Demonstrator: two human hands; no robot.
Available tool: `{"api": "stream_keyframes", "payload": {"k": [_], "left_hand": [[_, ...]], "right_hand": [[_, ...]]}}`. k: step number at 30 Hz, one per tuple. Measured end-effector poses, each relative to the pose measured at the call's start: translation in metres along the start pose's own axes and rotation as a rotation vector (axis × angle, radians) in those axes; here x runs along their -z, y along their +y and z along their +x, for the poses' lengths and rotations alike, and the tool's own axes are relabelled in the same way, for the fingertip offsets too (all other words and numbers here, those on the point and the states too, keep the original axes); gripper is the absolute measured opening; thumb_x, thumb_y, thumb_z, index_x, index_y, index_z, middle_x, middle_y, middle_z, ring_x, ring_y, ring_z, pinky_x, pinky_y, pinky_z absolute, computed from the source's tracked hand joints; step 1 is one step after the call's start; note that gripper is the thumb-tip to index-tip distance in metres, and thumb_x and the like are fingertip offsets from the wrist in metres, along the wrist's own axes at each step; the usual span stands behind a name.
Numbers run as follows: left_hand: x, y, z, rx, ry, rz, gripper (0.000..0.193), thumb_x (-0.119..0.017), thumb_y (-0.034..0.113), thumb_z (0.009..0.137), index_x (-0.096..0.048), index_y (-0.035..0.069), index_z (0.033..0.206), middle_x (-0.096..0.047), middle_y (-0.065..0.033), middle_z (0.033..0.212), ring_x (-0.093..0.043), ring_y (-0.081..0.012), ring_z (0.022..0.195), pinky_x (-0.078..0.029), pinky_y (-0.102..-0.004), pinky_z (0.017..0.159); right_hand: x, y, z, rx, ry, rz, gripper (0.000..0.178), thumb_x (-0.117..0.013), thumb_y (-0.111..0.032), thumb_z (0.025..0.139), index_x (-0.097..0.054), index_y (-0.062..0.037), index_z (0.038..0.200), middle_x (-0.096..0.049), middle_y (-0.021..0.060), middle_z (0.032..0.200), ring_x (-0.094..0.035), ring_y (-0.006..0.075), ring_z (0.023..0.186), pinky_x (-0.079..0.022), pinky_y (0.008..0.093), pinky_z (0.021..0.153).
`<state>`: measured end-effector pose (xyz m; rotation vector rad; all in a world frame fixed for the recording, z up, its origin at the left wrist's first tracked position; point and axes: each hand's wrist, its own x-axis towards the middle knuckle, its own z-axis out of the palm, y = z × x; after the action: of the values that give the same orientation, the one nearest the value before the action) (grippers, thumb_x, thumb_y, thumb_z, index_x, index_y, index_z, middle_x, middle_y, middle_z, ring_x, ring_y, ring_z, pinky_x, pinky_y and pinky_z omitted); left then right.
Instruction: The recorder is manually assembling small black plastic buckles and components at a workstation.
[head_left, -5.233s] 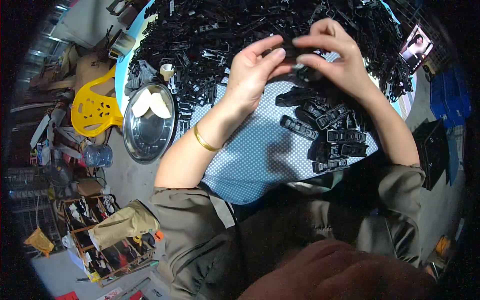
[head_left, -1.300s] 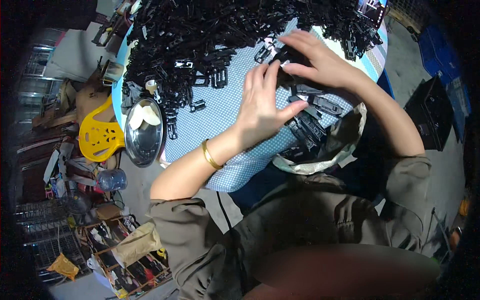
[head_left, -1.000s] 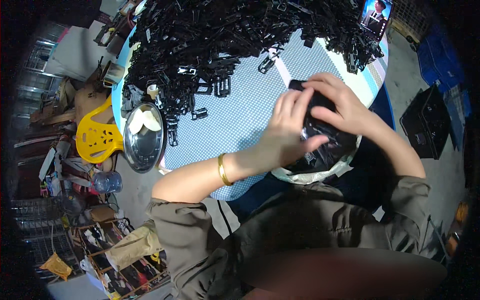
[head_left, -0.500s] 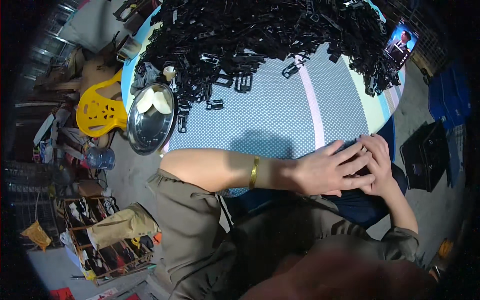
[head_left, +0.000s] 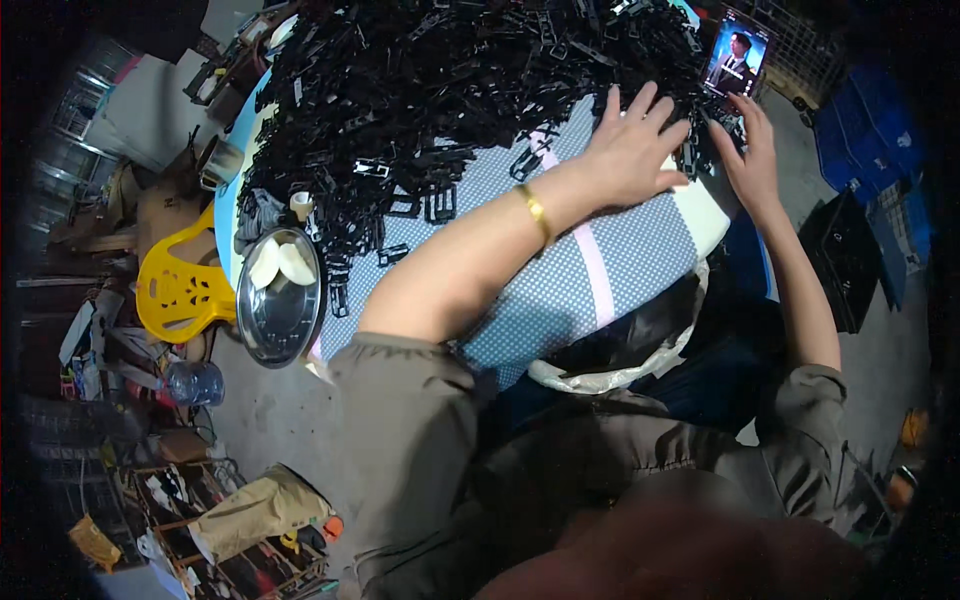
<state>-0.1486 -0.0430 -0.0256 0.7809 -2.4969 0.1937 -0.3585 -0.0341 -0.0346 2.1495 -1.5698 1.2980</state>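
A broad heap of small black plastic frame-like pieces (head_left: pixel 430 90) covers the far part of the table. My left hand (head_left: pixel 635 150), on the arm with a gold bracelet (head_left: pixel 536 212), lies palm down at the heap's near edge with fingers spread. To its right, my right hand (head_left: pixel 752 165) is raised by the table's right edge, thumb and fingers apart and nothing visible between them. Just beyond its fingertips stands a lit phone (head_left: pixel 738 58). Stray black pieces (head_left: pixel 394 255) lie left of my left forearm.
A steel bowl (head_left: pixel 279 338) with pale peeled fruit pieces (head_left: pixel 280 264) sits at the table's left edge. Beyond it is a yellow plastic chair (head_left: pixel 180 290). An open dark bag with a pale rim (head_left: pixel 625 380) is at my lap. Blue crates (head_left: pixel 868 125) stand at right.
Both hands were together near the table's front edge; now they are apart and farther forward, the left at the heap, the right near the phone. The bag's rim now shows.
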Motion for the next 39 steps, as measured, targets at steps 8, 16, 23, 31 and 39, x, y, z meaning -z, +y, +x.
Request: {"api": "stream_keyframes", "payload": {"k": [8,16,23,31,39], "left_hand": [[-0.025,-0.108,0.030,0.278,-0.082,0.273,0.054,-0.044,0.056,0.078,-0.051,0.019,0.117,-0.047,-0.0094,0.120,-0.035,-0.0286,0.117,-0.018,-0.0595,0.096],[0.024,-0.115,0.001,0.411,-0.352,0.362,0.042,-0.043,0.039,0.076,-0.054,0.022,0.113,-0.052,-0.0091,0.112,-0.042,-0.0264,0.110,-0.027,-0.0521,0.093],[0.046,-0.105,-0.037,0.273,-0.288,0.448,0.031,-0.050,0.030,0.074,-0.059,0.018,0.101,-0.054,-0.0090,0.102,-0.045,-0.0254,0.104,-0.029,-0.0594,0.088],[0.077,-0.071,-0.088,0.184,-0.081,0.529,0.021,-0.055,0.019,0.074,-0.056,0.010,0.093,-0.052,-0.0117,0.103,-0.039,-0.0316,0.113,-0.024,-0.0611,0.091],[0.093,-0.015,-0.132,0.268,-0.179,0.130,0.063,-0.045,0.052,0.079,-0.041,0.008,0.124,-0.028,-0.0211,0.133,-0.012,-0.0441,0.126,-0.007,-0.0643,0.096]], "right_hand": [[-0.034,-0.010,0.011,0.036,-0.208,-0.258,0.055,-0.052,-0.042,0.081,-0.043,-0.0067,0.122,-0.041,0.0166,0.124,-0.038,0.0311,0.116,-0.029,0.0374,0.096],[-0.062,-0.050,0.046,0.246,-0.229,-0.288,0.053,-0.049,-0.042,0.082,-0.040,-0.0127,0.126,-0.035,0.0186,0.130,-0.033,0.0325,0.120,-0.022,0.0483,0.099],[-0.135,-0.040,0.093,0.358,-0.109,-0.385,0.059,-0.047,-0.050,0.080,-0.042,-0.0119,0.124,-0.038,0.0209,0.125,-0.035,0.0332,0.118,-0.025,0.0484,0.097],[-0.187,-0.107,0.063,0.320,-0.518,0.309,0.050,-0.042,-0.033,0.085,-0.038,-0.0042,0.125,-0.037,0.0271,0.124,-0.036,0.0381,0.116,-0.029,0.0406,0.098],[-0.155,-0.148,0.193,0.479,-0.701,0.245,0.025,-0.054,-0.017,0.072,-0.061,0.0009,0.089,-0.063,0.0147,0.078,-0.060,0.0256,0.070,-0.048,0.0337,0.065]]}}
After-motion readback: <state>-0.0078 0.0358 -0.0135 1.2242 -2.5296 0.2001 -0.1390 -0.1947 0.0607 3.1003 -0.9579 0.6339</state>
